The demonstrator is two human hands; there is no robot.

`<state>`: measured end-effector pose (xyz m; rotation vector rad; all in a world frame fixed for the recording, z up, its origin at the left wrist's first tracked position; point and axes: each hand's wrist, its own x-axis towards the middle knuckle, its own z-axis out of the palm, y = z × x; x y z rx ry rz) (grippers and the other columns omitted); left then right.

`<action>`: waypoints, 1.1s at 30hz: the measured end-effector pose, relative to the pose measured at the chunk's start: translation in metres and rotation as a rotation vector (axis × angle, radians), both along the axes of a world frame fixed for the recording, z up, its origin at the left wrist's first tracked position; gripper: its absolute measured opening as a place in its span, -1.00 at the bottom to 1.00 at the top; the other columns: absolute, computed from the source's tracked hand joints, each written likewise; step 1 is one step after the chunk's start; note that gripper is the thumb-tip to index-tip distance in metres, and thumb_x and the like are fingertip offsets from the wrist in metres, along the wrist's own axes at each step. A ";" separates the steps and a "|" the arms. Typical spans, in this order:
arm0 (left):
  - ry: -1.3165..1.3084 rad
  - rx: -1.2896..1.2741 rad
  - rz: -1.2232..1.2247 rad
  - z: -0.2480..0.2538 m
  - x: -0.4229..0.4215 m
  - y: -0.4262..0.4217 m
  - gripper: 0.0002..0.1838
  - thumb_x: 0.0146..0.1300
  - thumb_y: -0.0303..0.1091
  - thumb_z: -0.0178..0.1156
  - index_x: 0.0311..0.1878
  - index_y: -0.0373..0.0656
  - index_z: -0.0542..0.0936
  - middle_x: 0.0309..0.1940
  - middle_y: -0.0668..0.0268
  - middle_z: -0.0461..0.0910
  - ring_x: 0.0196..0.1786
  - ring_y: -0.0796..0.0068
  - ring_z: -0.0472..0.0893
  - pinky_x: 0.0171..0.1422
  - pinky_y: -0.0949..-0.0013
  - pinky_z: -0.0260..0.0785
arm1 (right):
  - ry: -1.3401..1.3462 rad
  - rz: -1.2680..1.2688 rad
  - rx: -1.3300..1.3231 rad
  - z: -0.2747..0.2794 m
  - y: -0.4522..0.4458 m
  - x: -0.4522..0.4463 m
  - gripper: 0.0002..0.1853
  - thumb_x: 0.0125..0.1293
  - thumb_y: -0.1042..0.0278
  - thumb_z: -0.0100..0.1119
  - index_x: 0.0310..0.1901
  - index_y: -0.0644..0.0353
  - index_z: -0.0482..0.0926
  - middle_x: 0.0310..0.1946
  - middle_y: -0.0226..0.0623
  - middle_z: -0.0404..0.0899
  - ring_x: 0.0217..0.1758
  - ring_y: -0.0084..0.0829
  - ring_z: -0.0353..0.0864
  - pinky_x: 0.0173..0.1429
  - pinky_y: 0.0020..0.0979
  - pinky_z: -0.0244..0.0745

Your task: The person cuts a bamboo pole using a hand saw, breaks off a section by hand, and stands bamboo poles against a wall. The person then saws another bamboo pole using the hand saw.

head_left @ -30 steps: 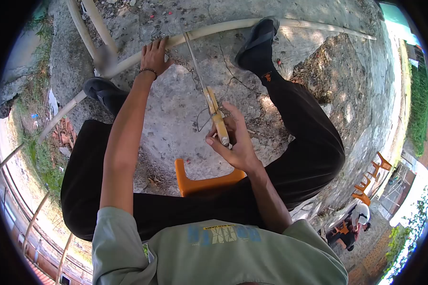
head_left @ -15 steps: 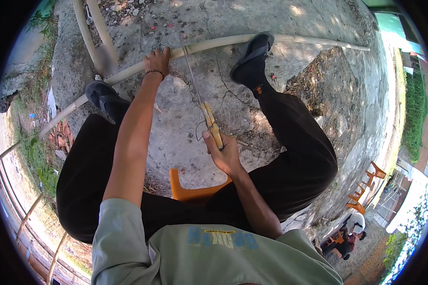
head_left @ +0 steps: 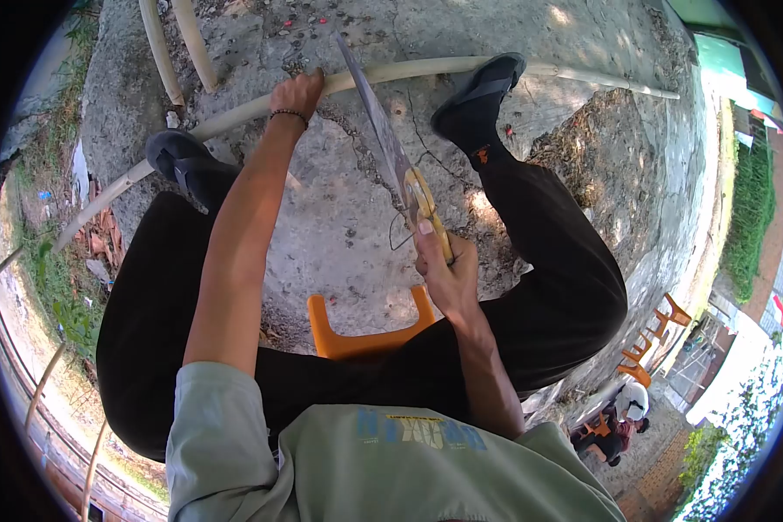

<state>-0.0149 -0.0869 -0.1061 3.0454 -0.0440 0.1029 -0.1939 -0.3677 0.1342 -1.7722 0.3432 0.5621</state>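
A long pale pole (head_left: 409, 70), which looks like bamboo, lies across the concrete before me, passing by both my shoes. My left hand (head_left: 297, 96) is closed around it, left of the saw. In my right hand (head_left: 446, 265) is a handsaw (head_left: 377, 113), gripped by its yellow handle with my thumb along the top. Its blade slants up and left across the pole, flat side partly facing me. Whether the teeth touch the pole, I cannot tell.
My left shoe (head_left: 181, 157) and right shoe (head_left: 487, 87) are by the pole. Two shorter poles (head_left: 194, 43) lie at upper left. An orange plastic stool (head_left: 348, 346) is beneath me. Orange chairs (head_left: 635, 352) and another person (head_left: 613, 435) are at lower right.
The saw has turned from nearly edge-on to showing its flat side, and its tip reaches farther above the pole. My right hand has shifted right. My left hand stays on the pole.
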 end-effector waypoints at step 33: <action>0.058 -0.117 0.012 -0.001 0.009 0.003 -0.84 0.29 -0.24 0.20 -0.15 -0.04 0.66 -0.26 0.12 0.72 -0.15 0.04 0.74 -0.09 0.02 0.59 | -0.061 -0.005 -0.095 -0.027 0.028 0.005 -0.47 0.52 0.15 0.14 -0.66 0.14 0.39 -0.73 -0.58 0.31 -0.66 -0.76 0.20 -0.58 -0.50 0.06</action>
